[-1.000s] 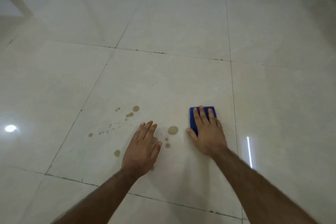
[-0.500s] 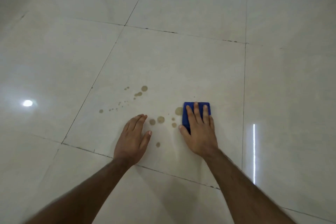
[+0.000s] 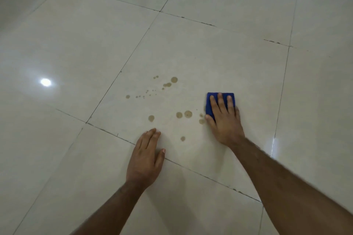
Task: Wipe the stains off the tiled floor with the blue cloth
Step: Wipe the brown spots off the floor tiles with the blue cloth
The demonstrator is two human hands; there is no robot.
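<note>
While pressed flat under right hand (image 3: 225, 122), fingers straight, blue cloth (image 3: 211, 104) lies on tiled floor (image 3: 191, 47), touching nearest brown stains (image 3: 188, 114) left of cloth. Left hand (image 3: 146, 158) flat on floor, grasping nothing, nearer camera than cloth.

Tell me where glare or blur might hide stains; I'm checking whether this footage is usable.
Head view: a round lamp reflection glares on the glossy floor far left, and a thin bright streak sits right of the right hand; neither covers the stains. Grout lines bow from wide-angle distortion; the right forearm's edge is slightly smeared.
</note>
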